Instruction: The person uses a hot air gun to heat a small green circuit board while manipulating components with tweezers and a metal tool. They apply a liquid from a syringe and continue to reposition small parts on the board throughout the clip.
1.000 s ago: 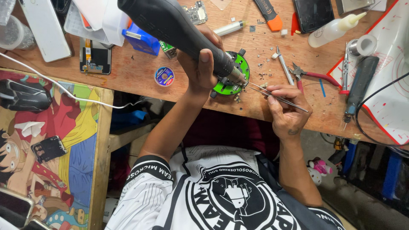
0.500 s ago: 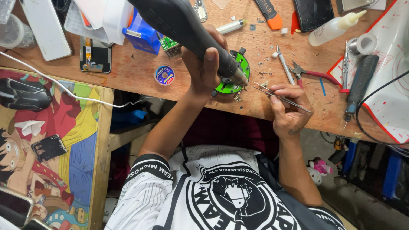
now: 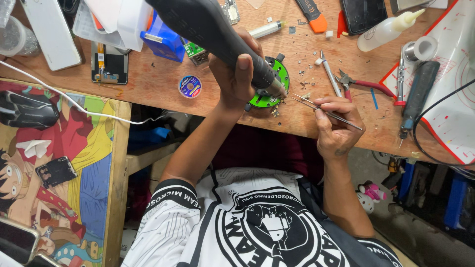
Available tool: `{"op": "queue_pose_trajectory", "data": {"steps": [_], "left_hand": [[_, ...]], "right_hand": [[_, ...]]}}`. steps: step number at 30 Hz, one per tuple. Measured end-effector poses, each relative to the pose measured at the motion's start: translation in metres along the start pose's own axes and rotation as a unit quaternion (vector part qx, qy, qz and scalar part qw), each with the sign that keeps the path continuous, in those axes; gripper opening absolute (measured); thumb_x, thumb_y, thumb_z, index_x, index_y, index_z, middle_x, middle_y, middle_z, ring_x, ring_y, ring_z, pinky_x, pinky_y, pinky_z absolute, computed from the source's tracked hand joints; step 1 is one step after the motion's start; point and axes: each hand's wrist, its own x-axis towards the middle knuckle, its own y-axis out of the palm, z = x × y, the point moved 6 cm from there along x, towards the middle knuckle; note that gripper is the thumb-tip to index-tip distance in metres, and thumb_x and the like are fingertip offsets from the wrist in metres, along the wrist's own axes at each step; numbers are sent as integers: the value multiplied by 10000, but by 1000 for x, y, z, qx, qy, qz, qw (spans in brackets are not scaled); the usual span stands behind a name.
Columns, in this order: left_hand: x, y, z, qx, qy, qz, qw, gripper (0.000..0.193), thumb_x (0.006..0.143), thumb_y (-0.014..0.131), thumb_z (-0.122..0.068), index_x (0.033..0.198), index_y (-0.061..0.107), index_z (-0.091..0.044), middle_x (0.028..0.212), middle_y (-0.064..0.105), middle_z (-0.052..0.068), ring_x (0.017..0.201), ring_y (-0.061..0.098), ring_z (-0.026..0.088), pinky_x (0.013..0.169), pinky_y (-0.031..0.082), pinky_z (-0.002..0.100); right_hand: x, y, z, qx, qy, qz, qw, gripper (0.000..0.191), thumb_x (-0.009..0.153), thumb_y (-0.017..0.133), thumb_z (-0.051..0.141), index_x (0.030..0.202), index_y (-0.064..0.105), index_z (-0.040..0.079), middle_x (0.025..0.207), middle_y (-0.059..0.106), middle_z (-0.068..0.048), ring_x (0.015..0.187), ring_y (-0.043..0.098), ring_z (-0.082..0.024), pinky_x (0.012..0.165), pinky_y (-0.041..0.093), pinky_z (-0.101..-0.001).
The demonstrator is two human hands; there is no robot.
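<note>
My left hand [image 3: 237, 79] grips a thick black hot-air tool [image 3: 208, 29]. Its metal nozzle points down at the edge of a round green holder [image 3: 278, 73] near the front edge of the wooden bench [image 3: 158, 94]. My right hand [image 3: 336, 123] pinches thin metal tweezers [image 3: 307, 103], whose tips reach left to just beside the nozzle. Whatever sits between the tweezer tips is too small to make out. Small bits of debris lie scattered around the holder.
Red-handled pliers [image 3: 363, 84], a black screwdriver [image 3: 418, 96], a squeeze bottle [image 3: 386, 30] and a white-and-red mat [image 3: 455, 99] lie to the right. A small round spool [image 3: 190, 86], a blue box [image 3: 163, 42] and a phone part [image 3: 110, 64] lie left. A black mouse [image 3: 27, 110] rests on a cartoon mat [image 3: 84, 188].
Both hands stay almost still. The nozzle and tweezer tips have shifted only slightly over the green holder.
</note>
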Motion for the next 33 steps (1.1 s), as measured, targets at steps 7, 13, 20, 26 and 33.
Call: {"op": "queue_pose_trajectory", "data": {"steps": [7,13,20,26,33], "left_hand": [[5,-1,-2,22,14,-14,1000,575,1050,551,-540,976,573,30,754,616,95,656,614,158,578,476,269],[3,0,-3,36,3,7,999,586,1058,526,-555,945,590,16,752,611,92,612,618,151,585,466,270],[5,1,-4,36,29,-11,999,566,1063,525,-532,957,569,22,760,617,90,635,614,153,572,472,274],[2,0,-2,36,21,-2,999,546,1064,540,-524,942,579,7,782,611,101,621,616,158,582,470,277],[3,-4,-4,40,33,-50,997,561,1040,558,-525,954,562,29,735,610,89,639,596,151,575,455,268]], "right_hand": [[0,-1,2,-3,-15,-3,1000,165,989,656,-112,1095,583,-8,1175,674,-176,1040,687,-184,952,586,-296],[0,-2,1,-9,-8,-2,1000,166,976,653,-117,1079,588,-4,1173,672,-174,1015,675,-170,918,576,-279],[1,-1,3,-25,-23,6,999,153,983,658,-95,1082,587,-4,1167,674,-177,1024,675,-175,936,578,-285],[2,0,4,-26,-16,10,999,150,982,657,-91,1084,589,-5,1151,673,-177,1031,670,-180,948,571,-293],[3,1,5,-40,-19,16,999,144,989,655,-90,1087,589,-8,1168,674,-178,1035,673,-188,952,574,-297]]}}
